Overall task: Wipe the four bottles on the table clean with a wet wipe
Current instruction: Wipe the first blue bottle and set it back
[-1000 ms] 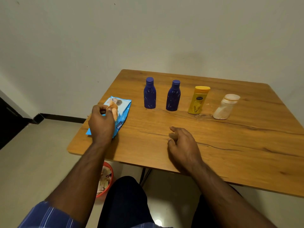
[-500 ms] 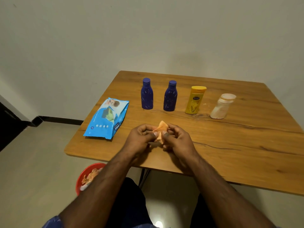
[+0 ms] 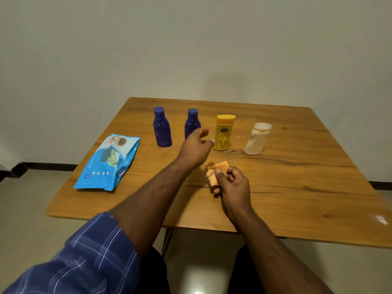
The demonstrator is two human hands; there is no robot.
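Observation:
Along the back of the wooden table (image 3: 297, 187) stands a row of bottles: a dark blue bottle (image 3: 162, 130), a second dark blue bottle (image 3: 191, 122), a yellow bottle (image 3: 224, 132) and a whitish bottle (image 3: 257, 139). My left hand (image 3: 196, 148) is stretched forward with its fingers spread, in front of the second blue bottle and partly hiding it; it holds nothing. My right hand (image 3: 232, 184) is nearer to me and pinches a crumpled orange wet wipe (image 3: 214, 174) above the table.
A blue pack of wet wipes (image 3: 108, 162) lies flat near the table's left edge. A pale wet patch (image 3: 231, 152) marks the wood in front of the yellow bottle. A plain wall stands right behind the table.
My left hand has let go of the wipe and reached forward toward the bottles. The wipe is now held by my right hand alone. The view has tilted, and the red bin is gone from sight.

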